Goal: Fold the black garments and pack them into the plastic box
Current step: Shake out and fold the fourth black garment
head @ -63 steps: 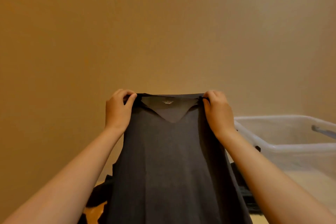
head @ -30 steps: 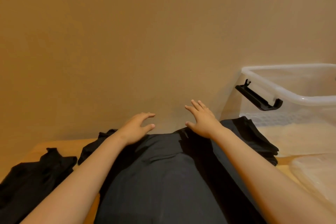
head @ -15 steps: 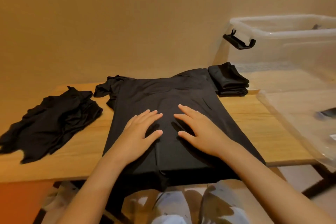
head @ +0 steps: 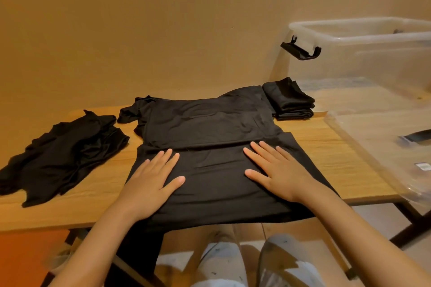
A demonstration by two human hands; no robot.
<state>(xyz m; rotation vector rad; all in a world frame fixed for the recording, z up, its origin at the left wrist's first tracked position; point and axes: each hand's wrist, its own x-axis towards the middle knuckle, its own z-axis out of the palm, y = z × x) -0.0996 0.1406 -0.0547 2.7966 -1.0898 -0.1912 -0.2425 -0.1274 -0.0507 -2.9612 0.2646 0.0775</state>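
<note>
In the head view, the left hand [head: 151, 179] lies flat, palm down, on the near half of a black garment [head: 210, 128] spread across the wooden table [head: 326, 147]. Its fingers [head: 166, 158] are straight and close together, and the thumb is stretched out to the side. The right hand [head: 277, 170] lies flat on the same cloth. Its fingers [head: 263, 151] are straight and slightly spread, with the thumb out towards the left hand. Neither hand pinches or curls round anything.

Just beyond both sets of fingertips a fold edge runs across the garment, where an upper layer lies over the lower one. The near end of the cloth hangs over the table edge below the wrists.

Well to the left of the left fingers lies a crumpled black garment [head: 65, 151]. Beyond and to the right of the right fingers sits a folded black stack [head: 289, 100], just beside the clear plastic box [head: 338, 65], which has a black latch [head: 300, 50] sticking out. A clear lid [head: 373, 147] lies to the right of the right hand, sticking out past the table edge
</note>
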